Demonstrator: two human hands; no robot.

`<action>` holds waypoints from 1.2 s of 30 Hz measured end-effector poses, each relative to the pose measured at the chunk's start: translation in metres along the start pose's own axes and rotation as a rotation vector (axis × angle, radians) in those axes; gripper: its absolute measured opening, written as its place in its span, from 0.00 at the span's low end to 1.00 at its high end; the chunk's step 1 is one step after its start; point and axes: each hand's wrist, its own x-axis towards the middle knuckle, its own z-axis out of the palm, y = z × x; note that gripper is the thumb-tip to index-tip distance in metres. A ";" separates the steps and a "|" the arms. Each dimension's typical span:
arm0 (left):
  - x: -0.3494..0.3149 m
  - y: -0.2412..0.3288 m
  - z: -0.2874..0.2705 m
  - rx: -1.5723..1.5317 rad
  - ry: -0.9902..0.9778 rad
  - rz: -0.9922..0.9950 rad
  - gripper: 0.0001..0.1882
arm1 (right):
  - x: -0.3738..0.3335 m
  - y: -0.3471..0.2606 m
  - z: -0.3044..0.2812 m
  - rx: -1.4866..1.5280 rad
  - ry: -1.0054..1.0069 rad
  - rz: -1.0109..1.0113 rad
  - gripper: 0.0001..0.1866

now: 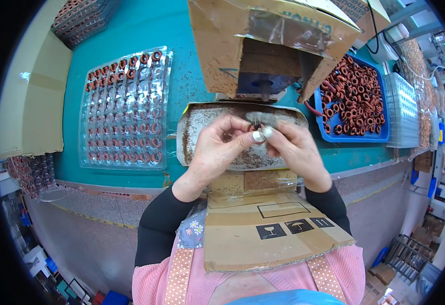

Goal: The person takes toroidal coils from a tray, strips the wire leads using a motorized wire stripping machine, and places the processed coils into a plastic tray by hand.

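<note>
The left hand (223, 139) pinches a small reddish-brown ring (252, 128) — likely light, stiff, best held by its rim — while for the right hand (294, 146), at four o'clock, I cannot tell.

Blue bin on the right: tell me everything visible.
The blue bin is a shallow, open-topped tub with rounded corners, apparently plastic. It sits upright on the teal tabletop, right of the cardboard box. A loose heap of reddish-brown rings hides much of its floor. Stacked clear trays stand close on its right; contact is unclear. The right hand is apart from it.
</note>
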 end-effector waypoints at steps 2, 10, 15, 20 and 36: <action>-0.006 -0.002 -0.010 0.084 0.021 0.044 0.08 | -0.011 -0.003 -0.013 0.020 0.010 0.043 0.12; -0.024 0.021 -0.086 0.113 0.298 0.095 0.11 | -0.057 0.060 -0.149 -1.184 0.599 -0.065 0.23; 0.003 0.058 -0.143 0.648 0.563 0.331 0.13 | -0.043 0.056 -0.140 -1.175 0.618 -0.049 0.27; 0.039 0.071 -0.179 1.064 0.687 0.349 0.13 | -0.034 0.058 -0.138 -0.960 0.571 0.024 0.27; 0.049 0.054 -0.170 1.508 0.777 0.567 0.14 | -0.049 0.052 -0.150 -1.077 0.605 0.002 0.28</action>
